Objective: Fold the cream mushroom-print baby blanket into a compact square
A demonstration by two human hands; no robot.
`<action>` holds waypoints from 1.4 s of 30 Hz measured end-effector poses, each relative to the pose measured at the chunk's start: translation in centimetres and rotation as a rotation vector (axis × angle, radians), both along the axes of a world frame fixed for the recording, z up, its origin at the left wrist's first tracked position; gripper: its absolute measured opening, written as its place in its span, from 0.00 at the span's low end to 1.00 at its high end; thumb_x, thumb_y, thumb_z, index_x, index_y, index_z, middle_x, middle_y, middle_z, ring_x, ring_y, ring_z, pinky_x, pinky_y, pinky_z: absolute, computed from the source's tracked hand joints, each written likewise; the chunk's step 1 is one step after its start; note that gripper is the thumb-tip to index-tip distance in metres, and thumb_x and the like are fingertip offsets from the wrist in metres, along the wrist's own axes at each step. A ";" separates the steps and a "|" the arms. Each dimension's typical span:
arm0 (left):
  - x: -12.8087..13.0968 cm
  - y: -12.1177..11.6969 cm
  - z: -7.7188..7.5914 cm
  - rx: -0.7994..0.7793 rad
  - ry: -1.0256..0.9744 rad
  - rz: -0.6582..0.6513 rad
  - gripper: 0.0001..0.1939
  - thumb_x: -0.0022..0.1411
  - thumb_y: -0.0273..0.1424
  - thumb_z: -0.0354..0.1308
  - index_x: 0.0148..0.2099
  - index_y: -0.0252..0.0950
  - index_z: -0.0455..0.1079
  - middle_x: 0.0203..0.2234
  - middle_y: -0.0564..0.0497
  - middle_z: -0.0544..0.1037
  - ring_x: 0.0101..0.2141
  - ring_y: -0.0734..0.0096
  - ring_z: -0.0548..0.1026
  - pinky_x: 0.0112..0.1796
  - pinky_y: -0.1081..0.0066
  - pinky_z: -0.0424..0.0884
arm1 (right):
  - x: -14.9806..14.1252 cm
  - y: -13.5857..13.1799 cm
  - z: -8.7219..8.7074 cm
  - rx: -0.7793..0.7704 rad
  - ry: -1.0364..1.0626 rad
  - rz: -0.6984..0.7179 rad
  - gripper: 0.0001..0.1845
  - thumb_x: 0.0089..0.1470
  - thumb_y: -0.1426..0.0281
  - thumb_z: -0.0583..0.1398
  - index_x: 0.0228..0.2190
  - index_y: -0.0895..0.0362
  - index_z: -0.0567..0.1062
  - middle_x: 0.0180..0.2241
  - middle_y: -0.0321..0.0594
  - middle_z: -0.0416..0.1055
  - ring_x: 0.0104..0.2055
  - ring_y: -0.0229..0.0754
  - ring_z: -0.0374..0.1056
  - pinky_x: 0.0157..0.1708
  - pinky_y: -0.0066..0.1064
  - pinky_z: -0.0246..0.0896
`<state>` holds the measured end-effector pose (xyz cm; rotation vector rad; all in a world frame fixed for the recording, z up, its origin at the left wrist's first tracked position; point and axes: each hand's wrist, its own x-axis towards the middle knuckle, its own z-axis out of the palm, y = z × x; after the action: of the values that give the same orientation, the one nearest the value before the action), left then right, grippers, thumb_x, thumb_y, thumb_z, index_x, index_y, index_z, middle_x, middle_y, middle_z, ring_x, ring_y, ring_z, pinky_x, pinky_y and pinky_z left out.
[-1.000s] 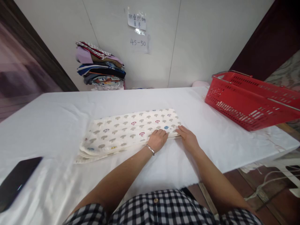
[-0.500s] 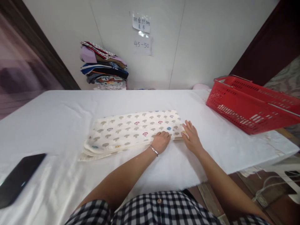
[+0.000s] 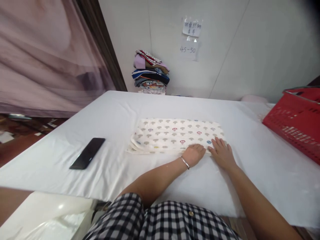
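A white cloth (image 3: 172, 133) printed with mushrooms lies folded in a long, layered strip. Its left end shows several loose, rounded layers. My left hand (image 3: 193, 155), with a silver bracelet at the wrist, is closed over the near edge, right of the strip's middle; the fingertips are bent and partly hidden. Beside it, my right hand (image 3: 222, 154) lies on the near right corner, fingers stretched out and slightly spread against the fabric.
A white-covered table (image 3: 110, 113) bears the cloth. A black phone (image 3: 88, 153) lies on the left. Folded fabrics (image 3: 151, 75) are stacked by the wall at the back. A red basket (image 3: 297, 123) stands at the right. Below the left edge is a white box-like surface (image 3: 50, 213).
My view has swung left, bringing the phone and curtain further in. My right hand lifted off the right end with fingers spread, then came down on the corner. My left hand stays at the near edge.
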<state>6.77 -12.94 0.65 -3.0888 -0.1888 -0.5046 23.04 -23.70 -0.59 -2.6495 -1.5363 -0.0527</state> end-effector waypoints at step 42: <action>-25.2 11.4 3.1 -0.586 -0.299 1.163 0.13 0.56 0.41 0.55 0.32 0.38 0.75 0.34 0.48 0.74 0.38 0.64 0.72 0.39 0.68 0.67 | 0.8 -0.2 -1.8 0.032 0.011 -0.025 0.36 0.58 0.50 0.36 0.60 0.53 0.56 0.65 0.37 0.44 0.66 0.47 0.39 0.61 0.51 0.41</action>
<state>-18.42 -1.51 3.71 -2.5759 -2.2286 -0.8759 23.85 -23.92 -2.38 -2.6400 -1.4856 -0.0637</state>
